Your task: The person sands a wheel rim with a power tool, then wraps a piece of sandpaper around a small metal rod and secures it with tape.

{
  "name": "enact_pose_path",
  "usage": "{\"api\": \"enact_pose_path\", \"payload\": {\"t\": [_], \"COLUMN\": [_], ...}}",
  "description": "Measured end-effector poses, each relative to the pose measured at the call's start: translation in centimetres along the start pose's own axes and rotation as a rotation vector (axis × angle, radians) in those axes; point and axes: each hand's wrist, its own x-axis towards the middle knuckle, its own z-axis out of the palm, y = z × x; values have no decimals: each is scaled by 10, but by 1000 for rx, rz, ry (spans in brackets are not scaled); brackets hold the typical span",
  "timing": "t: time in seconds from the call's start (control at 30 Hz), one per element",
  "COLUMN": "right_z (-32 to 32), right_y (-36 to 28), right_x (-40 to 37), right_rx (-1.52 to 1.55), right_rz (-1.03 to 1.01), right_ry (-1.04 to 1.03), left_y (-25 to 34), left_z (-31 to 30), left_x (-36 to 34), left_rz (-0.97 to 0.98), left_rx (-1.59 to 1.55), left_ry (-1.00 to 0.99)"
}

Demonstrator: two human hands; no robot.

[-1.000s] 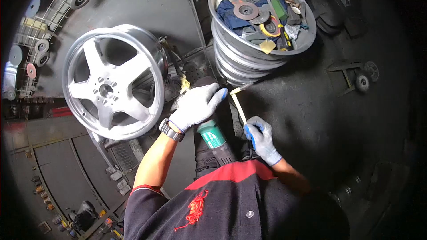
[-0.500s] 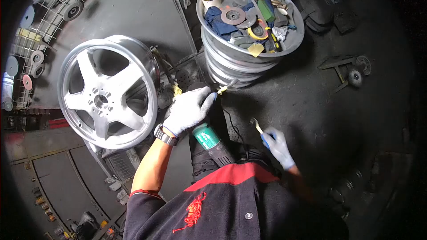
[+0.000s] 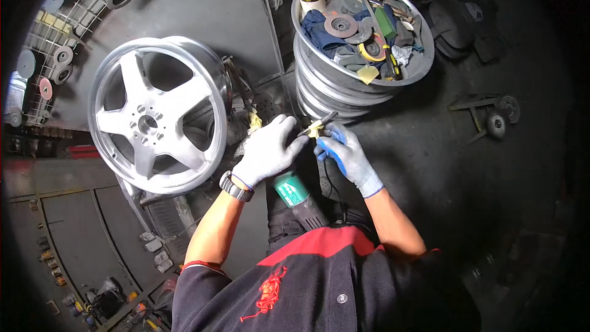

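Observation:
My left hand (image 3: pixel 268 147), in a white glove, is closed around the front end of a power grinder (image 3: pixel 291 190) with a green label. The grinder lies against my legs. From its front sticks a thin dark shaft (image 3: pixel 332 116), with a yellowish wrapped piece (image 3: pixel 314 129) near my left thumb. My right hand (image 3: pixel 345 154), in a white glove with blue fingertips, is closed beside that piece. The small wrench it held is now mostly hidden by the fingers. Left of my hands, a silver five-spoke wheel rim (image 3: pixel 128 122) stands tilted on a stand.
Stacked rims (image 3: pixel 424 64) at the back right hold tape rolls, discs, cloths and tools. A wire rack (image 3: pixel 77 21) with abrasive discs is at upper left. A small wheeled frame (image 3: pixel 476 114) stands on the right. A dark cord (image 3: pixel 335 187) hangs by my right hand.
My right hand has moved up and left with the wrench, from low at the right to the shaft beside my left hand. The left hand keeps its hold on the grinder.

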Motion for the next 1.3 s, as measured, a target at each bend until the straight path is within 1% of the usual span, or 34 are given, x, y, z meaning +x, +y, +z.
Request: {"api": "enact_pose_path", "payload": {"t": [0.03, 0.1, 0.2, 0.23, 0.27, 0.33, 0.37, 0.5, 0.57, 0.7, 0.77, 0.8, 0.87, 0.9, 0.93, 0.97, 1.0, 1.03, 1.07, 1.1, 1.13, 1.17, 1.2, 1.27, 1.3], "right_z": [-1, -2, 6, 10, 11, 17, 17, 9, 11, 14, 6, 4, 9, 8, 8, 7, 6, 10, 12, 15, 18, 21, 23, 29, 33], "right_y": [-2, -10, -20, -17, -12, -7, -6, 8, 15, 18, 42, 58, 49, 46, 45, 42, 37, 30, 26, 23, 20, 17, 17, 18, 16], "right_x": [-2, -5, -2, 2, 7, 14, 14, 13, 11, 3, -12, -23, -46, -50, -48, -43, -37, -29, -19, -10, -2, 3, 8, 15, 14], "right_rx": [-3, 127, 57, 17, 20, -80, -58, -72, -83, 8, -105, -142, -5, 13, 12, 31, 49, -11, -13, -24, -35, -3, -4, 104, 126], "right_rz": [1, 50, 64, 60, 57, 69, 73, 56, -91, -108, -189, -150, 216, 268, 271, 168, 64, 27, 25, 33, 41, 93, 95, 65, 53], "right_ry": [1, -61, -61, -10, -9, 123, 145, 117, 167, 172, 119, 129, 139, 148, 146, 151, 156, 215, 216, 257, 296, 295, 286, 180, 209], "left_y": [1, 3, 8, 8, 8, 6, 5, 0, 0, -4, 1, -4, -10, -9, -7, -4, -2, 0, 2, 2, 0, -1, 0, 1, 1], "left_z": [-1, -2, -1, -1, -1, 1, 2, 3, 0, -1, -10, -10, -6, -6, -4, -3, -2, -2, -1, 2, 5, 7, 7, 5, 4], "left_x": [0, 2, 3, 3, 3, 3, 3, 4, 7, 9, 10, 11, 9, 7, 7, 6, 5, 5, 5, 6, 5, 4, 4, 4, 4], "left_rz": [-10, -20, -34, -24, -13, -18, -24, -14, -43, -1, -115, -133, -83, -86, -49, -12, -12, -40, -68, -67, -1, 62, 56, 92, 70], "left_rx": [9, 19, 16, 32, 51, 53, 50, 75, 45, -4, -84, -100, -145, -145, -113, -81, -82, -3, 76, 75, 70, 68, 72, 81, 77], "left_ry": [-9, -16, -19, -3, 13, 28, 44, 28, -47, -46, -128, -158, -150, -148, -91, -36, -37, -47, -56, -54, 30, 115, 120, 130, 106]}}
